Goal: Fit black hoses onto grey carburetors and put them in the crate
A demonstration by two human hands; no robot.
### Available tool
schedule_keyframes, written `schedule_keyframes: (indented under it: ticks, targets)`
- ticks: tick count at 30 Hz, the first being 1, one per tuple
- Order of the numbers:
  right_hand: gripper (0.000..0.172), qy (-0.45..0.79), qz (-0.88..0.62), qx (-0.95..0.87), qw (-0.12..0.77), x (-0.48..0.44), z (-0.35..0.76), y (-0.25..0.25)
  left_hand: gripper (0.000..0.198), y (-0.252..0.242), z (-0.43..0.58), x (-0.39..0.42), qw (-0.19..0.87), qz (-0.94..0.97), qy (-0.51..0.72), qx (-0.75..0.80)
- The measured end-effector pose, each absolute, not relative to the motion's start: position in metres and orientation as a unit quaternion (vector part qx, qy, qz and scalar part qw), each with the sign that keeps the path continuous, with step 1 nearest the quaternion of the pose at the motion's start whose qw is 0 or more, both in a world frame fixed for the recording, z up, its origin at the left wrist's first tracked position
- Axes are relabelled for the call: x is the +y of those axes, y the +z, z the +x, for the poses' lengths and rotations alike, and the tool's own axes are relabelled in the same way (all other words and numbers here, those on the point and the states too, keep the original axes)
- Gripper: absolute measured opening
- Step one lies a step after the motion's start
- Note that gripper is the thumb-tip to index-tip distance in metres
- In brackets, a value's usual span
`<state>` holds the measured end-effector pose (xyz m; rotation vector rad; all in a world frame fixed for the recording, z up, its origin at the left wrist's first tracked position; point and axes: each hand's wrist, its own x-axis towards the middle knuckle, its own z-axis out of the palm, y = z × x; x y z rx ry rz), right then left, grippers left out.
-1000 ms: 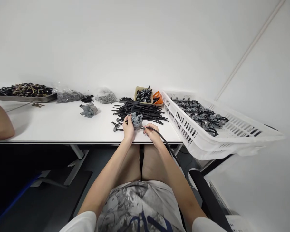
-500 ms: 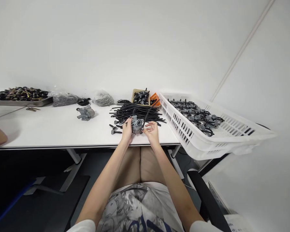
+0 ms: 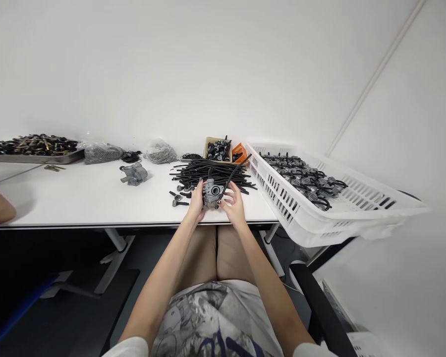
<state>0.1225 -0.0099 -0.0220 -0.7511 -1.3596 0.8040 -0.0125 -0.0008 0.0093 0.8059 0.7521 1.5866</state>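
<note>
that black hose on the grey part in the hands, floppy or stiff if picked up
Probably springy rather than limp: the black hose juts out nearly straight from the grey part. Likely light, being thin.

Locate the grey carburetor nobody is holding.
Head view, left of centre: the loose carburetor sits on the white table, left of the black hose pile, before the clear bags.

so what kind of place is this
Probably a small assembly bench in a workshop or factory. A pile of black hoses lies on the white table, a white crate beside it holds many grey parts with hoses fitted, and the left hand grips one such part.
</note>
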Motion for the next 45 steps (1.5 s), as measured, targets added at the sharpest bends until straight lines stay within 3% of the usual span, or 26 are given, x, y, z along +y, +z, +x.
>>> schedule_keyframes:
  ticks: [2,7,10,14,23,29,33,39,45]
  targets:
    - [0.089,0.352,-0.330,-0.595,0.643,-0.011,0.123,-0.021,0.051,0.009,-0.012,-0.001,0.565,0.339,0.677,0.327]
    - [0.064,0.348,-0.334,-0.629,0.610,-0.011,0.125,-0.019,0.053,0.009,-0.014,-0.001,0.591,0.326,0.664,0.321]
    - [0.062,0.359,-0.318,-0.646,0.594,-0.009,0.127,-0.019,0.059,0.010,-0.016,-0.003,0.626,0.320,0.643,0.305]
    - [0.067,0.378,-0.288,-0.658,0.584,-0.008,0.129,-0.020,0.058,0.013,-0.017,-0.005,0.659,0.307,0.621,0.293]
    - [0.083,0.372,-0.239,-0.695,0.567,-0.006,0.135,-0.023,0.023,0.014,-0.016,-0.006,0.701,0.271,0.588,0.300]
    - [0.104,0.401,-0.193,-0.692,0.569,-0.009,0.134,-0.020,0.040,0.015,-0.018,-0.010,0.741,0.304,0.530,0.278]
    - [0.105,0.393,-0.190,-0.695,0.572,-0.011,0.132,-0.019,0.046,0.017,-0.019,-0.012,0.746,0.310,0.524,0.269]
    - [0.098,0.386,-0.206,-0.690,0.577,-0.015,0.131,-0.015,0.054,0.017,-0.018,-0.010,0.731,0.294,0.550,0.275]
    - [0.069,0.386,-0.272,-0.636,0.610,-0.011,0.129,-0.016,0.043,0.014,-0.021,-0.007,0.713,0.281,0.566,0.305]
